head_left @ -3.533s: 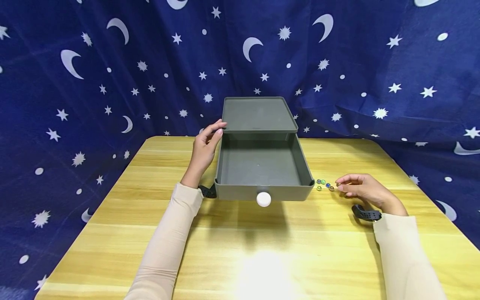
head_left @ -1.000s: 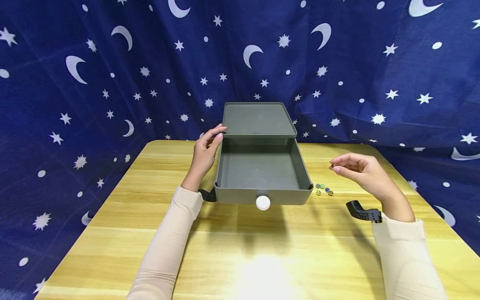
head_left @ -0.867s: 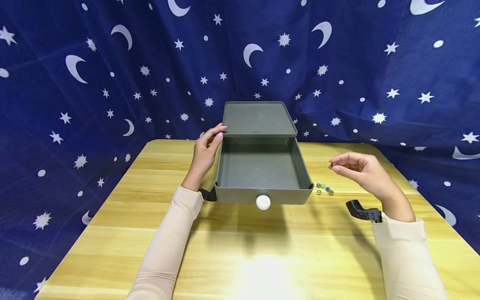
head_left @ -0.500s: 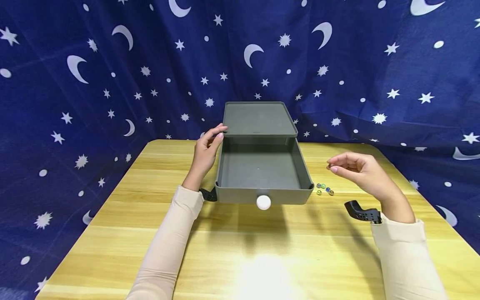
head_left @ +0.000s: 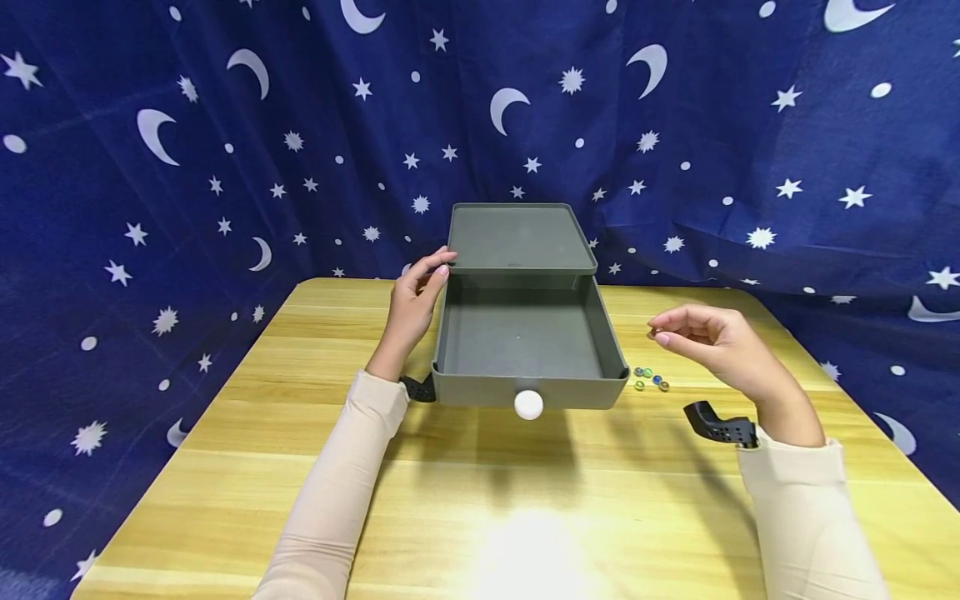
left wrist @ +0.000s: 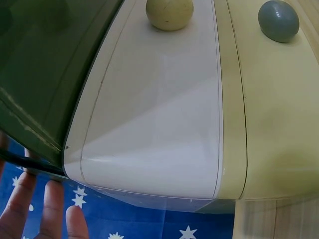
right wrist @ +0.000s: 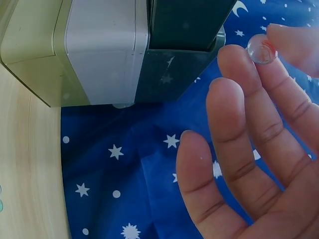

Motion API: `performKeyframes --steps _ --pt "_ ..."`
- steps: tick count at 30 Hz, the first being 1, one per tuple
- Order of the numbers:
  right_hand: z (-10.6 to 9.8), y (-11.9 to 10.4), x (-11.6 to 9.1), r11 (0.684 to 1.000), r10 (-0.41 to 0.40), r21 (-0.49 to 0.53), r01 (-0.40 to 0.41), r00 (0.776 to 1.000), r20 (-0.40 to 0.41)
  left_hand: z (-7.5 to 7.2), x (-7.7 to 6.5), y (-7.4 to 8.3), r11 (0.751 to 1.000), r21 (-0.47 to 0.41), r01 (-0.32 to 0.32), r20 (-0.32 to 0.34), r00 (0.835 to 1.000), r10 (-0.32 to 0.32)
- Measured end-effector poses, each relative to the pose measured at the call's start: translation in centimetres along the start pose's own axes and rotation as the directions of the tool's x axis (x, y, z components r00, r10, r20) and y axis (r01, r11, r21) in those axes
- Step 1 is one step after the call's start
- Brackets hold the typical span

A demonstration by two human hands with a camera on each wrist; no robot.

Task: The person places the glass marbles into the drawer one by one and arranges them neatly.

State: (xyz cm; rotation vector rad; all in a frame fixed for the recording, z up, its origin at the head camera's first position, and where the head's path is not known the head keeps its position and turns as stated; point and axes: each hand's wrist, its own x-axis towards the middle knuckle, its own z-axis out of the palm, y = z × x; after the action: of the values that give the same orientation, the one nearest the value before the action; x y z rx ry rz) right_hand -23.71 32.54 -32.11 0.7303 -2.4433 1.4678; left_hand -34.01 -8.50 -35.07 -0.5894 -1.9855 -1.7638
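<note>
My left hand (head_left: 411, 304) rests against the left top corner of a drawer cabinet (head_left: 517, 237), thumb and fingers lying fairly straight along its edge. In the left wrist view its fingers (left wrist: 52, 209) reach past the cabinet's side. The cabinet's grey top drawer (head_left: 480, 390) is pulled out, with a round white knob (head_left: 528, 405) on its front. Right of the drawer, my right hand (head_left: 720, 342) is raised above the table and pinches a clear marble (right wrist: 261, 50) with a reddish swirl between thumb and fingertips. Several glass marbles (head_left: 657, 379) lie on the table below that hand.
White (right wrist: 107, 45) and yellowish (right wrist: 30, 35) drawers are stacked below the grey one. The light wooden table (head_left: 247, 433) meets a dark blue curtain (head_left: 337, 108) with moons and stars at the back. Each wrist carries a black camera mount (head_left: 720, 425).
The right hand has lifted a marble from the group on the table and, over the last second, drifted slightly left towards the drawer. The left hand has stayed at the cabinet corner.
</note>
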Motion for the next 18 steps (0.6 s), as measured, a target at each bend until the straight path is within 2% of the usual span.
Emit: performKeyframes --steps 18 --pt "1.1 -1.4 0.5 0.999 -0.034 0.007 0.034 0.999 0.001 0.0 0.0 0.1 1.0 -0.007 -0.002 -0.003 1.0 0.002"
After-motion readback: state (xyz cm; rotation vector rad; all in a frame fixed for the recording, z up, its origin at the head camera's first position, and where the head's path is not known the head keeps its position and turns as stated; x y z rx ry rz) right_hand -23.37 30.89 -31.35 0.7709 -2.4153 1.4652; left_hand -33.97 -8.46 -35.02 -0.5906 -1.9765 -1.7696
